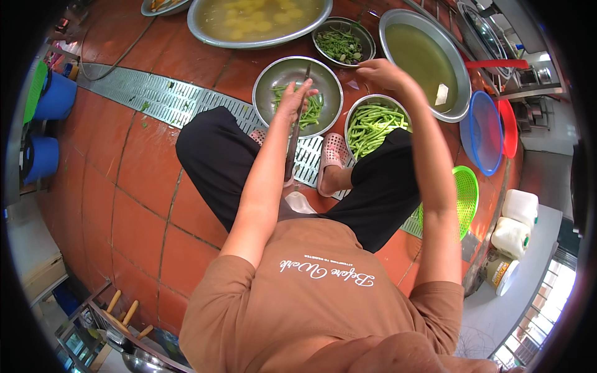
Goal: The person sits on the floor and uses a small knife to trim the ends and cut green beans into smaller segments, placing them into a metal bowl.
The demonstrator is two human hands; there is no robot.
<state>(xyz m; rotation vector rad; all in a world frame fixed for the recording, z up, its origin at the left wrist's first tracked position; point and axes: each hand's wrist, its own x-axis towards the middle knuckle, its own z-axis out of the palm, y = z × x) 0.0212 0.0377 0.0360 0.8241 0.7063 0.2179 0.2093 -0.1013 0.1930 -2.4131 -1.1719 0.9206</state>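
My left hand (pixel 295 100) is above a steel bowl (pixel 268 74) with cut green beans (pixel 311 119) in its bottom. Beside its fingers runs a long, narrow dark tool (pixel 293 149), seemingly a knife, reaching from between my feet to over the bowl; whether the fingers grip it is unclear. My right hand (pixel 380 73), its fingers bunched, is at the near rim of a smaller bowl (pixel 372 49) of green trimmings (pixel 340 44). Anything in those fingertips is too small to tell. Long whole green beans (pixel 373 126) fill another steel bowl (pixel 350 105) by my right knee.
A large metal basin (pixel 261 43) holds yellow pieces in cloudy water. Another water basin (pixel 459 79) is at right, near a blue basket (pixel 482 133) and a green basket (pixel 466 200). A metal drain grate (pixel 186 105) crosses the tiled floor (pixel 140 210) under my feet.
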